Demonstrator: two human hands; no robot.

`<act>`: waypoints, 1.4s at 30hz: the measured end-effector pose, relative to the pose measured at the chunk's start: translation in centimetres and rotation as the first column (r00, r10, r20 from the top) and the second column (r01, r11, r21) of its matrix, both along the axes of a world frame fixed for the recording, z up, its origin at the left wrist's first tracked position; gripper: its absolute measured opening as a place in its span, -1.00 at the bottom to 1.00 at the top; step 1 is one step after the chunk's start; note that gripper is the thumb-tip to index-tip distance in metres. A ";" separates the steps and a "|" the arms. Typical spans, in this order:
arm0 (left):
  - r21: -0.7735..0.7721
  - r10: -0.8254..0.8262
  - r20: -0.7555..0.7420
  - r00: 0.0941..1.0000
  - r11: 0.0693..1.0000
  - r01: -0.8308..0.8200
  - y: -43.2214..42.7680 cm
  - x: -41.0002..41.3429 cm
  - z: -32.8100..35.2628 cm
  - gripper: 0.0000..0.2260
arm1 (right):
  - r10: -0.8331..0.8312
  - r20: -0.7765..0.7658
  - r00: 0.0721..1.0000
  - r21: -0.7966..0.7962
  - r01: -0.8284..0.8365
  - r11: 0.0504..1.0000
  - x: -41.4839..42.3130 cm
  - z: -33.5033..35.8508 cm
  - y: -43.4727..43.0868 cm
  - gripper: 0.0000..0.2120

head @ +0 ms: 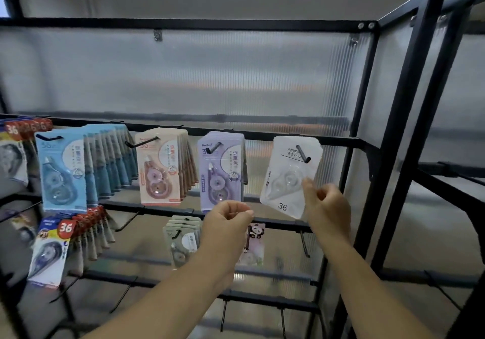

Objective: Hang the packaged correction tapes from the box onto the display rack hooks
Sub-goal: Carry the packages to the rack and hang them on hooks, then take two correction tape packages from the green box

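A white correction tape package (287, 178) marked 36 hangs tilted on the rightmost hook (304, 153) of the upper rail. My right hand (326, 207) is at its lower right edge; the thumb tip overlaps the edge and the other fingers are curled with nothing in them. My left hand (227, 224) is below and left of that package, curled and holding nothing. To the left hang purple (221, 173), pink (161, 168) and blue (61, 173) correction tape packages in rows on their own hooks. The box is out of view.
The black display rack (409, 97) has ribbed translucent panels behind it. Lower rails carry more packages: red-labelled ones (65, 244) at left, green ones (181, 239) and a panda one (253, 244) in the middle. Bare hooks (304, 244) stick out below my right hand.
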State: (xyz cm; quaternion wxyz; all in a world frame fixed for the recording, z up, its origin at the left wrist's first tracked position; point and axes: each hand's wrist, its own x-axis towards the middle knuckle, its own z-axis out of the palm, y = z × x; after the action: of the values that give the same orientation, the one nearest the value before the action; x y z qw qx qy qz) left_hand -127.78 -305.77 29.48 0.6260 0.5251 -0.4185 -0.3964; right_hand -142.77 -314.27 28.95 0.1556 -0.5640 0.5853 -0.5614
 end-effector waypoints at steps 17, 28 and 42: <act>0.071 0.503 -0.016 0.864 0.863 -0.500 15.4 18.5 -3.5 -0.79 | 0.783 -0.496 0.375 0.405 -0.698 0.591 25.5 -2.8 13.7 -0.59; 0.037 0.881 -0.011 0.472 0.472 -0.881 43.4 43.4 -4.6 -0.81 | 0.856 -0.514 -0.052 0.372 -0.913 0.168 54.0 -2.6 40.1 -0.67; 0.079 0.910 0.414 0.035 0.003 -0.997 68.2 62.0 -9.1 -0.88 | 0.710 -0.527 -0.467 0.463 -0.859 -0.221 80.1 -6.5 62.4 -0.74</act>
State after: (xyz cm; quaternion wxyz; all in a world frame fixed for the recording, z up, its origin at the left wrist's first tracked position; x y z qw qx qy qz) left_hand -65.76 -237.56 20.43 0.5630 0.8119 0.0603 0.1420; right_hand -62.68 -251.86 22.41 0.2429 -0.9596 -0.1407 -0.0172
